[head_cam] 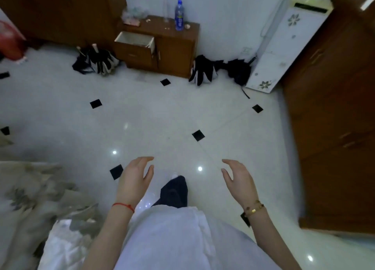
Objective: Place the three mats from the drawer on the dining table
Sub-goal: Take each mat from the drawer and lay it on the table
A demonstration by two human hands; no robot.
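While both hands are hanging empty at lower centre, left hand (135,178) and right hand (237,178) with fingers loosely apart, the person is facing the pulled-out brown wooden drawer (135,40) at upper centre; no mats are visible, so reaching inside it is likely coming next.

A home, plainly lived in: glossy white tiled floor (154,115) with black inset squares, small wooden cabinet (162,46) at 12 o'clock topped with water bottles (179,15), folded umbrellas (97,61) beside it, white water dispenser (284,42) at 1 o'clock.
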